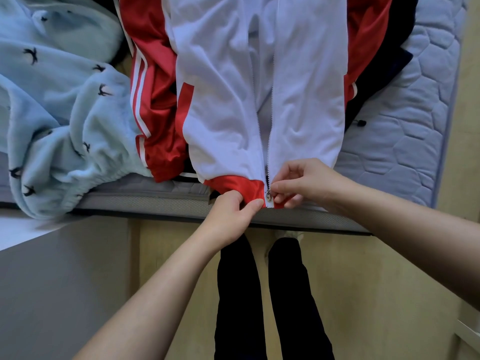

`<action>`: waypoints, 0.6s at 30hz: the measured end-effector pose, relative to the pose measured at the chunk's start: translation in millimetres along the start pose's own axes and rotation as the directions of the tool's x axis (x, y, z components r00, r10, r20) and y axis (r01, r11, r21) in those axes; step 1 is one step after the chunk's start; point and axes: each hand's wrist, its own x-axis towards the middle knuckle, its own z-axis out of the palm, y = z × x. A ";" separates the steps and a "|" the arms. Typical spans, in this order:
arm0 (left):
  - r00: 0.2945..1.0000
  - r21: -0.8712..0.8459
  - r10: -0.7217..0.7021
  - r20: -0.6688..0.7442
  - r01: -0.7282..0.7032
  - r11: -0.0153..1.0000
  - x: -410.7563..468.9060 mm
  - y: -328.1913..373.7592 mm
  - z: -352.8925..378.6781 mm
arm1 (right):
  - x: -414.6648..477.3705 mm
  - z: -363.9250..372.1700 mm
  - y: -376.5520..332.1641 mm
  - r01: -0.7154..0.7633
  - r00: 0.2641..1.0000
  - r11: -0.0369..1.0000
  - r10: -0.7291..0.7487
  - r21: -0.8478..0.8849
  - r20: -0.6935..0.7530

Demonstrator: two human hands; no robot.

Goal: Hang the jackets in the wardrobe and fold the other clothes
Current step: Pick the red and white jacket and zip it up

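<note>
White and red track jacket [249, 105] lies front-up on the bare mattress [405, 141], its red hem band [233, 184] hanging just over the mattress's near edge, directly in front of the person. The zipper [267, 131] is open up the middle, the two white front panels lying side by side.

The left hand [231, 214] pinches the red hem band just left of the zipper's base, thumb and fingers pressed together on the cloth. The right hand [304, 183] pinches the small metal zipper slider [268, 195] and the hem end on the other side. Both grips sit at the jacket's lowest point; the rest of the garment stretches away toward the far edge of the mattress.

The step looks like starting the zipper. To do it well, keep the left side taut and straight, seat the pin fully into the slider, then draw upward while holding the hem down.

A light blue fleece garment with dark bird prints [59, 113] lies bunched at the mattress's left edge.
</note>
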 end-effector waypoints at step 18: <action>0.986 -0.144 -0.089 -0.137 0.069 0.987 15.1 5.8 7.9 | 6.4 4.0 -10.7 0.190 0.886 0.093 -0.444 -0.977 0.130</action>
